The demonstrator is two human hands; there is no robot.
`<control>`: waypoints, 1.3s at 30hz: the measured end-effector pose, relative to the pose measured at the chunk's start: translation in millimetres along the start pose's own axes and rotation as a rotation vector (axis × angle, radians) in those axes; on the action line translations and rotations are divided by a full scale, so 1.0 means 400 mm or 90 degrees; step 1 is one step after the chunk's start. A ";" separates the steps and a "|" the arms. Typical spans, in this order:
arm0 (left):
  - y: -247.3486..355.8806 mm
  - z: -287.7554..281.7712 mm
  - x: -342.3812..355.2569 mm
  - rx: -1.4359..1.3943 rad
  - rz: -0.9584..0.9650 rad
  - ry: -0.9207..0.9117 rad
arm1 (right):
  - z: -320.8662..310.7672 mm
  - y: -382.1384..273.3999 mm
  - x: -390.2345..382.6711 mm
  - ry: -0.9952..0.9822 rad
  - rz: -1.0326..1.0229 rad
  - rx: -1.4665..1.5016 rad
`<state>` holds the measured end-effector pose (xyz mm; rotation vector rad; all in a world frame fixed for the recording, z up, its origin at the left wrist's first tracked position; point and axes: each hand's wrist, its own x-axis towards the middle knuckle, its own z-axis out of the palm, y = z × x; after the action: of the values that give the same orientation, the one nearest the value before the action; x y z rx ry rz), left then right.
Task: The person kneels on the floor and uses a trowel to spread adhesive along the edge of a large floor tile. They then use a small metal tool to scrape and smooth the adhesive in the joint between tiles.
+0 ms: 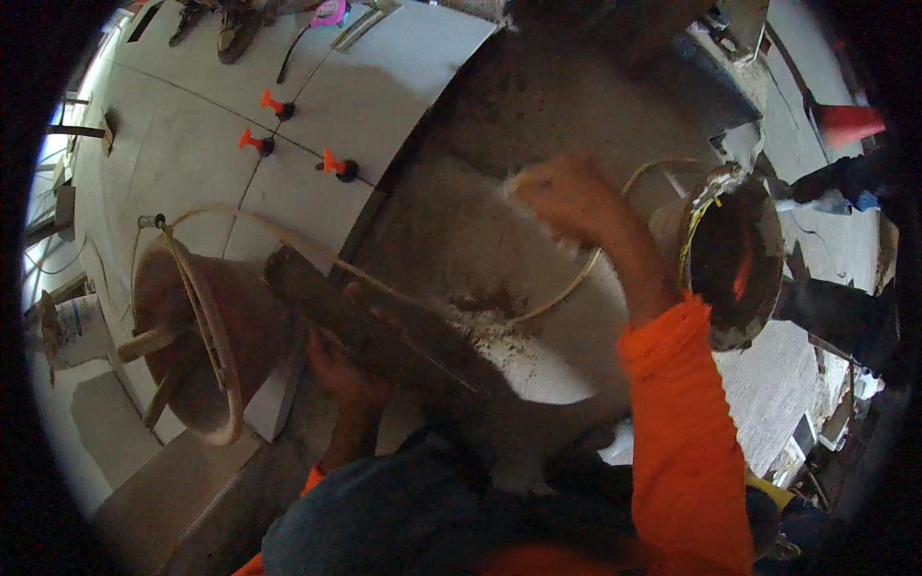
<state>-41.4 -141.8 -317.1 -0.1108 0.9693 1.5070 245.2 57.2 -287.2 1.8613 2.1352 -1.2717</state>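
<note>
My left hand [348,376] is wrapped round a long, dirty wooden board [379,322], with fingertips showing at its far edge. The board slants from the left bucket down toward my knees. Farther out, my right hand [567,200] is raised over a rough grey-brown mortar bed [509,125]. Motion smears its fingers, and I cannot make out whether anything is in them. A pale patch of powder [499,350] lies on the bed below. A thin, pale cord [567,291] loops across the bed, passing near my right wrist.
Left stands a tilted bucket [211,336] with wooden handles inside; right, another bucket [735,264] with yellow cord. Large pale tiles [192,144] carry orange tile-levelling clips [336,165]. A pink tape measure [329,12] and a person's feet [235,34] are far left. A red cone-shaped thing [850,125] is right.
</note>
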 end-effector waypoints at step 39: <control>-0.010 -0.009 0.034 -0.024 -0.062 -0.079 | 0.175 -0.121 -0.104 0.155 -0.069 -0.129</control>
<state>-42.6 -133.9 -329.3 -0.0890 0.8255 1.4255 183.6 -14.7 -285.9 1.9228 2.4104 -0.8390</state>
